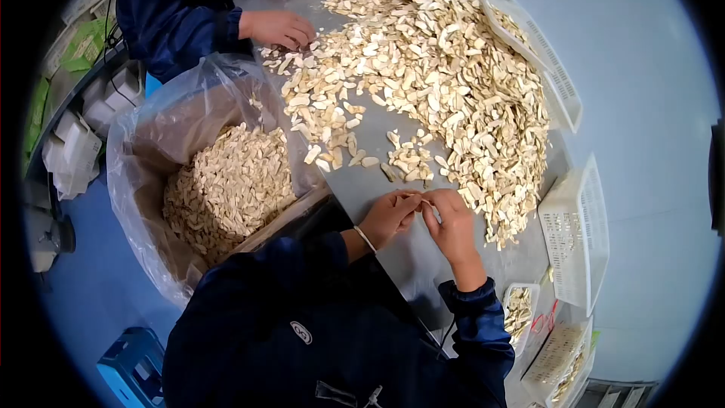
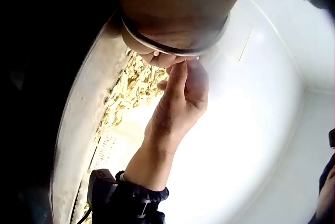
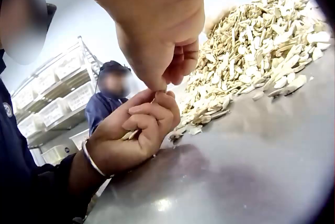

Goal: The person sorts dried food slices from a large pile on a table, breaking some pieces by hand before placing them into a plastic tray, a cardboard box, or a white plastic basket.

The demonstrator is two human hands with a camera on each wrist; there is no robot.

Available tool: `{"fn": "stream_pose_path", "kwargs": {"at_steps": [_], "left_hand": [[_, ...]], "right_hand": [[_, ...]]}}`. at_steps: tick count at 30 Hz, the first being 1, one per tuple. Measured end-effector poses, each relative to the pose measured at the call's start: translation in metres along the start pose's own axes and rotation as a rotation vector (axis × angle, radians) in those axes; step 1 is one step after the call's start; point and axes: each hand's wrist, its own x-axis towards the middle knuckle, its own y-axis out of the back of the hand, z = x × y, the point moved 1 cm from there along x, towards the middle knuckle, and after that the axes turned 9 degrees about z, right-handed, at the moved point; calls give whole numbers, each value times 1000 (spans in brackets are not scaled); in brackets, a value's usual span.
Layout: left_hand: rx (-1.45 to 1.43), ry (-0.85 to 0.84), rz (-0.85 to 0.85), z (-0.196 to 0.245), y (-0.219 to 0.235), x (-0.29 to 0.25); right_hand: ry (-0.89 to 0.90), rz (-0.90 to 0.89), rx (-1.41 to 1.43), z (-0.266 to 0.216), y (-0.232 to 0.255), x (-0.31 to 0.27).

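Observation:
My left hand [image 1: 387, 219], with a bracelet at its wrist, and my right hand [image 1: 453, 230] meet fingertip to fingertip over the near edge of the metal table [image 1: 359, 189]. Between them they pinch a small pale dried slice [image 1: 426, 200], mostly hidden by the fingers. In the right wrist view, more slice pieces [image 3: 132, 135] lie under the curled fingers of the left hand. Just beyond both hands is a small cluster of slices [image 1: 409, 160], and a large heap of pale dried slices [image 1: 468, 91] spreads behind it.
At left stands a box lined with a clear plastic bag [image 1: 132, 174], holding many slices. Another person's hand [image 1: 279, 28] works at the heap's far left. White baskets [image 1: 593, 234] line the right side, beside a small tray of slices [image 1: 519, 310]. A blue stool [image 1: 132, 366] stands lower left.

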Motion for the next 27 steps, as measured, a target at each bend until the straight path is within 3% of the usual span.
{"fn": "stream_pose_path", "kwargs": {"at_steps": [1,4,10,22,27], "left_hand": [[-7,1,8,0,-2,0],[62,-45,-49,0,-1,-4],[231,-156,-54,-1,-5,-11],[306,-172,-88,-3,-1,-6],[356,-176,-75,-1,-3,-9]], "right_hand": [[49,24,-21,0,1,-2],[-298,-75,158,-8,7,-4],[-379,-148,268,0,14,-8],[-107,-133,122,3,12,-9],[-92,-199,60,1,16,-7]]}}
